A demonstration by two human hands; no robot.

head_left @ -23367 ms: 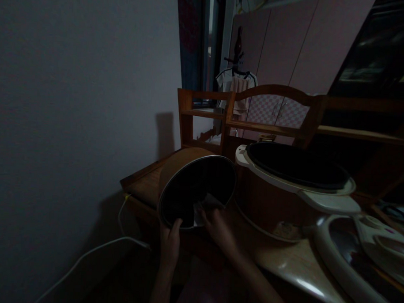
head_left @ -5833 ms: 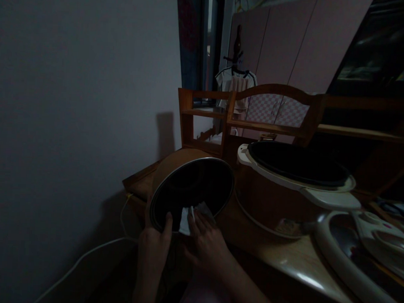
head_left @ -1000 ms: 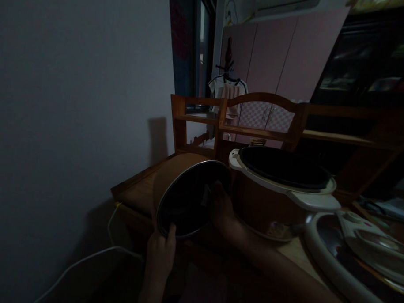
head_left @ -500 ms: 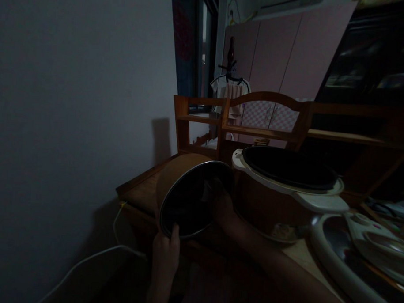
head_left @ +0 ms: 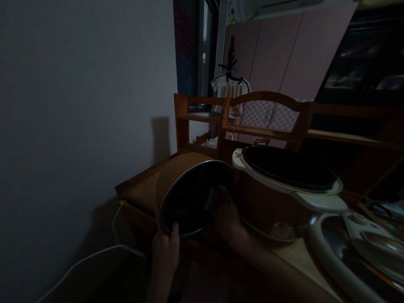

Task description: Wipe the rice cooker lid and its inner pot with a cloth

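An inner cooking pot (head_left: 181, 168), tan outside and dark inside, lies tilted on the table with its mouth facing me. My left hand (head_left: 167, 247) is closed on its lower left rim, thumb over the edge. Inside the mouth, at the right, my right hand (head_left: 224, 212) is closed on a pale cloth or tissue (head_left: 212, 198) against the dark wall; its exact kind is too dim to tell. Just right of the pot stands the cooker body (head_left: 266, 202), with white handles and a black interior.
The cooker's lid (head_left: 367, 250) lies at the lower right of the table. A wooden shelf frame (head_left: 265, 134) runs along the back. A white cable (head_left: 95, 256) hangs at the left, beside the wall (head_left: 74, 98). Behind are pink cupboards (head_left: 271, 56) and hanging clothes (head_left: 233, 93).
My right hand, with the pale cloth, has shifted slightly right and down inside the pot. My left hand and the pot have stayed nearly still.
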